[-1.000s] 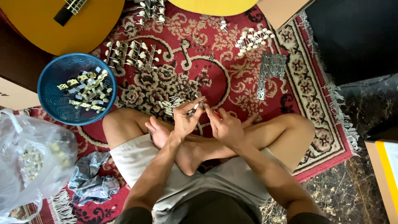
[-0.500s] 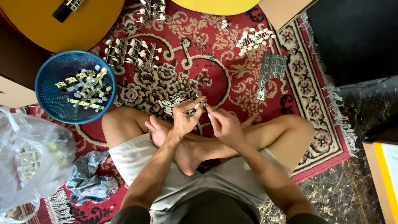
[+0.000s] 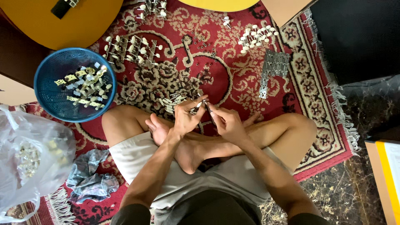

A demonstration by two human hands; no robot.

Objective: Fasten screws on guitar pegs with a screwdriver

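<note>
I sit cross-legged on a red patterned rug (image 3: 233,79). My left hand (image 3: 187,116) pinches a small metal tuning-peg part (image 3: 199,106) above my crossed feet. My right hand (image 3: 225,121) meets it from the right, gripping a thin dark tool (image 3: 209,112) whose tip touches the part. A small heap of similar pegs (image 3: 173,101) lies on the rug just left of my left hand.
A blue basket (image 3: 48,98) with several brass peg strips sits at left. Rows of white-knobbed pegs (image 3: 131,48), more pegs (image 3: 256,36) and metal plates (image 3: 271,68) lie on the rug. A guitar body (image 3: 75,21), plastic bag (image 3: 29,158) and grey cloth (image 3: 89,177) surround me.
Both hands stay together over my feet; the fingers shift slightly on the part. The view has drifted a little.
</note>
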